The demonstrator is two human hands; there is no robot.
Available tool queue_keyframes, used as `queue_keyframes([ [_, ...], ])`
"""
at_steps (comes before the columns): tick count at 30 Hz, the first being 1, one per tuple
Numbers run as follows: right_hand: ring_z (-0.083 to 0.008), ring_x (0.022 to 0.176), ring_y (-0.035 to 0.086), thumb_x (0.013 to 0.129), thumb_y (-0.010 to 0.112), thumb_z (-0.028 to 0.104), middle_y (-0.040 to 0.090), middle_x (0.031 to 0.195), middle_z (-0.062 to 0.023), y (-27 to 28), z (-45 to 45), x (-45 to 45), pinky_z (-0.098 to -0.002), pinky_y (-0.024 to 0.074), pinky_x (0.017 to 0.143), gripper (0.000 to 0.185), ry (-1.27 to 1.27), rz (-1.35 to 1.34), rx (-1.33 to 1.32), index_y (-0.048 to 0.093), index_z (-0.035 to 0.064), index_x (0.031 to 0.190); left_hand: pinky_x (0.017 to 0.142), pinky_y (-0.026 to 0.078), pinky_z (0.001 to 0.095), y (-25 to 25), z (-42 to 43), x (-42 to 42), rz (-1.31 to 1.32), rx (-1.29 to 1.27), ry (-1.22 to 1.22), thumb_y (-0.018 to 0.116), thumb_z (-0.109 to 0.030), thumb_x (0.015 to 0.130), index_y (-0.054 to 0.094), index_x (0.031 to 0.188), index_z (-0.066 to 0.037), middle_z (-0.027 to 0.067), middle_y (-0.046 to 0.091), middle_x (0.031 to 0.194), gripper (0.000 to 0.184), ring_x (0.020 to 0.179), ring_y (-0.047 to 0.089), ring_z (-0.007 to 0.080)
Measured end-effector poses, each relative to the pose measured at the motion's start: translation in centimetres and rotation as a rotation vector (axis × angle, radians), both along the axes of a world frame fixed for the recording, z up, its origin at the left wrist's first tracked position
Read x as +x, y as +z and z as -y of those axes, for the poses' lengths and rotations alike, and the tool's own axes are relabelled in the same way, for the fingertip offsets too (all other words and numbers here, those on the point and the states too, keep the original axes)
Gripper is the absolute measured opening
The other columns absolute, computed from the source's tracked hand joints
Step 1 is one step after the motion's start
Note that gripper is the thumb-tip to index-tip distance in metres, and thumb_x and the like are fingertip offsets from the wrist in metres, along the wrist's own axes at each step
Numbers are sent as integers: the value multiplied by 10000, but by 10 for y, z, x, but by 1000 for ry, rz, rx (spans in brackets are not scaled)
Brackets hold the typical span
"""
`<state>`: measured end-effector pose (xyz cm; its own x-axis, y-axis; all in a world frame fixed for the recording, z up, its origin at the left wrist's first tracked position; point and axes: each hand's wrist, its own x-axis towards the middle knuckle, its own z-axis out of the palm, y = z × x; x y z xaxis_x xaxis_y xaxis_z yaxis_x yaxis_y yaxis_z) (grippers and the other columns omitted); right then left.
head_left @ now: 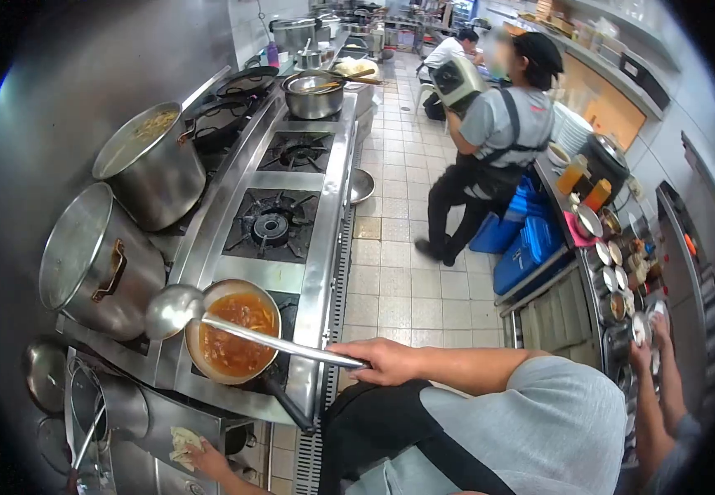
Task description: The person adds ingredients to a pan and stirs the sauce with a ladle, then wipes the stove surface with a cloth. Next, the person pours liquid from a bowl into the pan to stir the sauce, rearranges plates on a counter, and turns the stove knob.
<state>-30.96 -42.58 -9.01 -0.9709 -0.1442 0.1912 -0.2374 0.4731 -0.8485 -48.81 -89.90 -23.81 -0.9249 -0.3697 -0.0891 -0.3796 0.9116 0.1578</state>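
Observation:
My right hand (386, 361) is closed around the dark end of a long metal ladle (271, 337). The ladle's round bowl hangs past the far rim of a pan (195, 356), and its handle crosses above the reddish-brown soup (238, 334) inside. That pan sits on a burner, its black handle (287, 400) pointing toward my apron. Low at the left, my left hand (207, 459) grips a crumpled pale yellow cloth (184, 445) beside the metal counter. A deep pot (118, 417) with a utensil leaning in it stands just beyond the cloth.
Two tall stockpots (139, 276) (172, 186) line the back of the stove (233, 181). A lidded pot (316, 103) stands at its far end. In the aisle, a person (497, 132) carries a boxy container. Another person's hands (650, 342) work at the right-hand counter, above blue bins (530, 252).

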Motion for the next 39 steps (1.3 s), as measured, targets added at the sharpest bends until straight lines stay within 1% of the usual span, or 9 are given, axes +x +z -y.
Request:
queue_keyframes([
  [6,-292,921,648,853,581,77,643,1025,-195,-10,67,32,-379,498,845,537,-247,356,-96,436,72,1371,1112,261,500,-11,28,-11,25,-27,-145,444,-477,954,275,1485,-69,270,200,1525,691,1361,289,450],
  [11,-259,890,642,873,599,149,649,1002,-174,15,93,54,-348,491,817,497,-351,391,-140,464,83,1347,1062,315,558,-22,36,-8,9,-40,-188,452,-464,956,263,1495,-114,244,190,1538,670,1368,289,443],
  [16,-240,912,625,898,598,209,650,987,-147,-3,90,60,-350,477,839,482,-310,235,-178,470,87,1347,1059,318,566,10,17,-3,65,-16,-174,470,-453,950,265,1498,-138,222,177,1549,664,1377,278,435],
  [26,-259,911,623,905,596,207,636,970,-175,37,42,79,-373,473,823,457,-241,409,-191,476,50,1318,1032,332,604,-5,13,-10,125,-78,-120,480,-474,937,291,1488,-169,167,210,1551,658,1363,318,402],
  [28,-181,640,572,924,564,207,607,812,-133,32,37,71,-356,494,662,519,-194,276,-57,407,95,1406,1029,333,609,4,7,-6,135,-52,-121,480,-469,936,296,1485,-165,163,223,1546,654,1357,326,402],
  [32,-252,721,627,926,555,200,634,882,-194,44,40,49,-384,503,721,526,-140,452,-54,390,79,1412,1019,321,646,13,-1,-1,154,1,-150,486,-437,936,298,1484,-159,159,237,1541,642,1350,336,400],
  [34,-319,833,643,928,545,191,642,939,-215,12,46,32,-408,500,792,507,-152,296,40,398,66,1397,1017,311,660,0,4,-7,153,6,-176,491,-426,935,298,1483,-159,164,239,1539,640,1355,327,398],
  [36,-407,932,601,889,555,178,620,931,-238,4,58,17,-466,459,856,325,-181,409,-50,507,9,1162,1015,301,674,-5,13,-4,156,11,-195,497,-414,934,298,1483,-158,169,241,1537,638,1361,318,396],
  [39,-369,763,630,892,547,172,610,827,-217,32,81,10,-446,499,699,280,-189,419,-37,512,-1,1109,1018,272,695,16,-2,10,131,76,-231,508,-388,935,300,1482,-157,177,260,1529,629,1373,300,392],
])
